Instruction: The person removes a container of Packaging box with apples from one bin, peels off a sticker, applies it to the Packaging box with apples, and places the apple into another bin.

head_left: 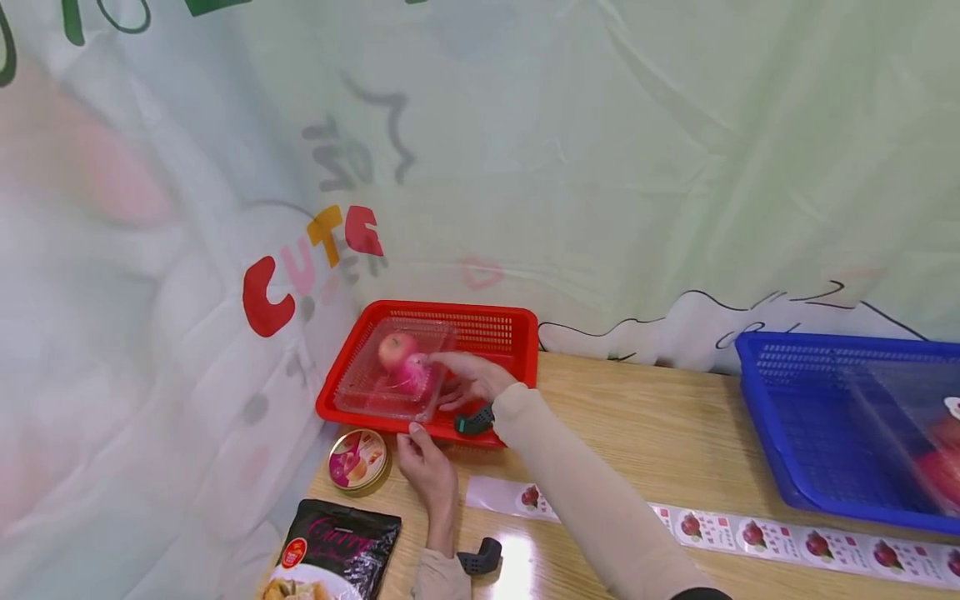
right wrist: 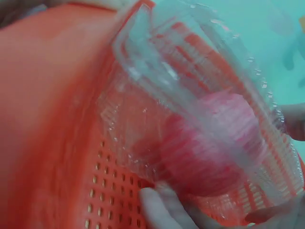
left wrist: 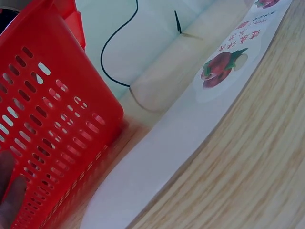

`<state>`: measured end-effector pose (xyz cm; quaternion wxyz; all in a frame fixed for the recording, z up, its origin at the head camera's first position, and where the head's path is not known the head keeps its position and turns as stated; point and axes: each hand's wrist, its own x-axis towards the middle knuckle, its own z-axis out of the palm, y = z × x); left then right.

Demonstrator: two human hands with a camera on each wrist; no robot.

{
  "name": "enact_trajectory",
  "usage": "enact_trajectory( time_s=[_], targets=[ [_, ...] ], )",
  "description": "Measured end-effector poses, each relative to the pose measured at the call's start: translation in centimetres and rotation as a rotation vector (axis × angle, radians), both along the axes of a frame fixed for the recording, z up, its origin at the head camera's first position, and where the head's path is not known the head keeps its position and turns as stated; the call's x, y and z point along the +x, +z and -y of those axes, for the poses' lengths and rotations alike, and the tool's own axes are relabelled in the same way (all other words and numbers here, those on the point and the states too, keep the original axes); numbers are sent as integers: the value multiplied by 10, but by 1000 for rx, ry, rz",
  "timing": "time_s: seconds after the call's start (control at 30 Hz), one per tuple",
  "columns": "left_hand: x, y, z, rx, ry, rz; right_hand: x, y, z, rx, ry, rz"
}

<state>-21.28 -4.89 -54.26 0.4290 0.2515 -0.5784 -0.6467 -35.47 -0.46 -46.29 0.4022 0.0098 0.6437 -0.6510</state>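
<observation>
The clear plastic container (head_left: 365, 389) is lying inside the red basket (head_left: 457, 307), toward its left side, and is holding an apple (head_left: 395, 350) and a pink item (head_left: 413, 375), which is sitting just beside it. The right hand (head_left: 474, 380) is reaching in over the basket and gripping the container at its right edge: the upper finger is stretching over the top, while the others are bending lower down along the side. In the right wrist view, fingers (right wrist: 161, 210) are showing along the bottom of the container and another digit is touching its far rim, so the container is lying between them. The left hand (head_left: 431, 468) is resting at the basket's front, its thumb touching the rim just beside the container's near corner; its fingertips are showing near the perforated outer wall, though whether they are clamping it cannot be told. A round tin (head_left: 357, 460) is standing left of that hand, with a black packet (head_left: 342, 542) lying nearer the person. A label strip (head_left: 783, 537) is running across the wooden table (head_left: 637, 400) toward a blue basket (head_left: 795, 433).
</observation>
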Motion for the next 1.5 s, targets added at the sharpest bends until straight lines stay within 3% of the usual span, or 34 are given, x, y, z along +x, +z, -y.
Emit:
enact_trajectory(
  time_s=[0.23, 0.5, 0.63, 0.7, 0.83, 0.97, 1.1, 1.27, 1.4, 1.5],
  targets=[
    [3, -1, -8, 39, -54, -26, 11, 14, -8, -56, -37, -30],
    [-1, -2, -16, 123, -67, -168, 12, 49, -28, -53, -24, -114],
    [-2, 0, -19, 156, -53, -197, 14, 67, -45, -57, 8, -147],
    [-2, 2, -20, 160, -35, -178, 16, 76, -55, -54, 26, -160],
    [-3, 7, -20, 172, -10, -61, 21, 95, -76, -15, 59, -209],
    [-2, 12, -18, 243, -45, 31, 28, 112, -100, 21, 75, -256],
    [-1, 11, -13, 325, -84, 55, 36, 122, -127, 25, 78, -283],
    [3, 10, -7, 385, -140, 56, 44, 125, -161, 48, 78, -296],
    [5, 8, -4, 403, -192, 51, 53, 118, -187, 64, 67, -294],
    [6, 7, -3, 396, -193, 48, 61, 112, -206, 80, 53, -298]
  ],
)
